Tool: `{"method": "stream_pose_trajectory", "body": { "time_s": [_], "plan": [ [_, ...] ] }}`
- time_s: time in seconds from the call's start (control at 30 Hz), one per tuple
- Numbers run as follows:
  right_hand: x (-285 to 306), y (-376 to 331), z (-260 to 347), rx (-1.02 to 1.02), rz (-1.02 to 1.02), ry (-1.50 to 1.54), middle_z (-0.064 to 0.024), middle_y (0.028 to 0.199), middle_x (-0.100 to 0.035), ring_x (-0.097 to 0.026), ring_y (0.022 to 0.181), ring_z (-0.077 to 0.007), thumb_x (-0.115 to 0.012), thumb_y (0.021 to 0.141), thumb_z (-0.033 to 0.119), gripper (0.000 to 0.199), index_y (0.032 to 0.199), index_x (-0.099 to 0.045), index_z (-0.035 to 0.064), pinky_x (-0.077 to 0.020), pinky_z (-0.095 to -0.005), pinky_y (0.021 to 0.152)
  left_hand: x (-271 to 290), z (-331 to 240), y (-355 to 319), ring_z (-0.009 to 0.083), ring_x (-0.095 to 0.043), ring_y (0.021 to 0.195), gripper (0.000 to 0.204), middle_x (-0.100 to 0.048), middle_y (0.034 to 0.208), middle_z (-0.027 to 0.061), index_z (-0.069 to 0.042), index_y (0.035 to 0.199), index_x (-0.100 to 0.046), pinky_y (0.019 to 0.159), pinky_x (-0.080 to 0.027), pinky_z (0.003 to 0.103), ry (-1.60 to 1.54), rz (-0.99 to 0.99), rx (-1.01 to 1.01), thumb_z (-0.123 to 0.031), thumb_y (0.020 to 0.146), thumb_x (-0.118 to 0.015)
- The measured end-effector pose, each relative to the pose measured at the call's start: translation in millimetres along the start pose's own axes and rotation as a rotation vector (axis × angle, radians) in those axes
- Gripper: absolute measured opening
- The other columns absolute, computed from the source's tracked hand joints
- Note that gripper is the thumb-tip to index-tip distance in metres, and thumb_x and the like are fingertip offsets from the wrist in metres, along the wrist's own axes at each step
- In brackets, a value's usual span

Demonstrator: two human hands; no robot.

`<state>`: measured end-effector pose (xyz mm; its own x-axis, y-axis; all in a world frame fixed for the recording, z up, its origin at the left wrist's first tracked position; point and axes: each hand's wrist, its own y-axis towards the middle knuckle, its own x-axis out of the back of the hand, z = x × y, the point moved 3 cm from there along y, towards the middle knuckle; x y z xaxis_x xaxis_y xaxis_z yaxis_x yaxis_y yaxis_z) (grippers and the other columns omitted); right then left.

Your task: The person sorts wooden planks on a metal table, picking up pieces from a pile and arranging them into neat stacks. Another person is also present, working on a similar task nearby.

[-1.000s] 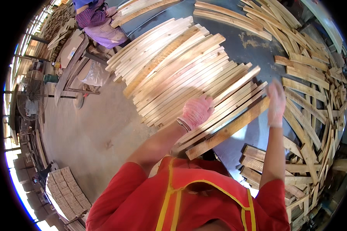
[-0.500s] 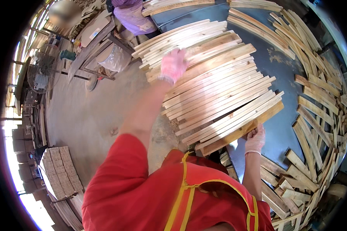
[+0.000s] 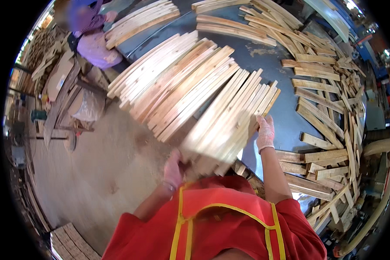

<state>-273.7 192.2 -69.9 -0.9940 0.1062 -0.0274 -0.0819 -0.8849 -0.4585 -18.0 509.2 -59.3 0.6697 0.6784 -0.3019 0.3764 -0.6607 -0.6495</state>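
Note:
A group of pale wooden strips [image 3: 229,125] lies side by side in front of me, angled apart from the row beside it. My left hand [image 3: 174,167], in a pinkish glove, is closed at the near left ends of this group, slightly blurred. At the group's right edge, toward the far end, my right hand [image 3: 265,132] grips the outermost strip; its fingers underneath are hidden. Farther left, a wide row of wooden strips [image 3: 173,86] rests on the blue-grey table [image 3: 264,60], with its near ends jutting past the edge. Some strips there are browner.
Loose wooden strips [image 3: 320,112] are heaped along the table's right side. More strips [image 3: 143,19] lie at the far side, near a person in purple clothing [image 3: 95,47]. A wooden rack with a plastic-wrapped roll [image 3: 86,106] stands left on the concrete floor [image 3: 99,164].
My left hand has come back from the far row to the near ends of the strips. The nearest strips have split off from the row and turned. The view has swung right.

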Motion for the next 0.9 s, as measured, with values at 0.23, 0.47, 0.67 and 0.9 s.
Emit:
{"method": "stream_pose_trajectory", "body": {
  "time_s": [0.23, 0.47, 0.67, 0.9],
  "plan": [
    [49, 34, 9, 0.087, 0.096, -0.060, -0.0218, 0.151, -0.057, -0.057, 0.136, -0.0285, -0.071, 0.100, 0.023, 0.077, 0.161, -0.035, -0.0057, -0.0444, -0.0351, 0.112, -40, -44, 39, 0.0353, -0.071, 0.104, 0.050, -0.071, 0.108, 0.0155, -0.002, 0.119, -0.062, 0.095, -0.056, 0.043, 0.716, 0.440, 0.063, -0.048, 0.099, -0.065],
    [30, 61, 59, -0.010, 0.305, -0.953, -0.0259, 0.132, -0.071, -0.067, 0.126, -0.0403, -0.074, 0.093, 0.046, 0.071, 0.143, -0.057, -0.0016, -0.0512, -0.0443, 0.106, -186, -83, 163, 0.0384, -0.062, 0.130, 0.093, -0.059, 0.143, 0.0248, 0.002, 0.154, -0.049, 0.109, -0.051, 0.043, 1.669, -0.062, -0.232, -0.061, 0.089, -0.072],
    [53, 83, 26, 0.030, 0.306, -0.360, -0.0221, 0.132, -0.071, -0.069, 0.119, -0.0313, -0.079, 0.093, 0.030, 0.067, 0.145, -0.054, -0.0041, -0.0525, -0.0388, 0.105, -251, -72, 158, 0.0379, -0.061, 0.132, 0.096, -0.054, 0.149, 0.0259, 0.001, 0.153, -0.050, 0.112, -0.050, 0.044, 1.424, -0.062, -0.248, -0.058, 0.082, -0.077],
    [53, -11, 232, 0.590, 0.160, 0.031, -0.0132, 0.125, -0.069, -0.066, 0.111, -0.0203, -0.083, 0.090, 0.014, 0.068, 0.147, -0.050, -0.0034, -0.0532, -0.0350, 0.101, -328, -194, 82, 0.0333, -0.067, 0.110, 0.080, -0.062, 0.130, 0.0251, 0.002, 0.143, -0.057, 0.097, -0.058, 0.043, 0.853, 0.166, -0.745, -0.037, 0.079, -0.084]
  ]
}}
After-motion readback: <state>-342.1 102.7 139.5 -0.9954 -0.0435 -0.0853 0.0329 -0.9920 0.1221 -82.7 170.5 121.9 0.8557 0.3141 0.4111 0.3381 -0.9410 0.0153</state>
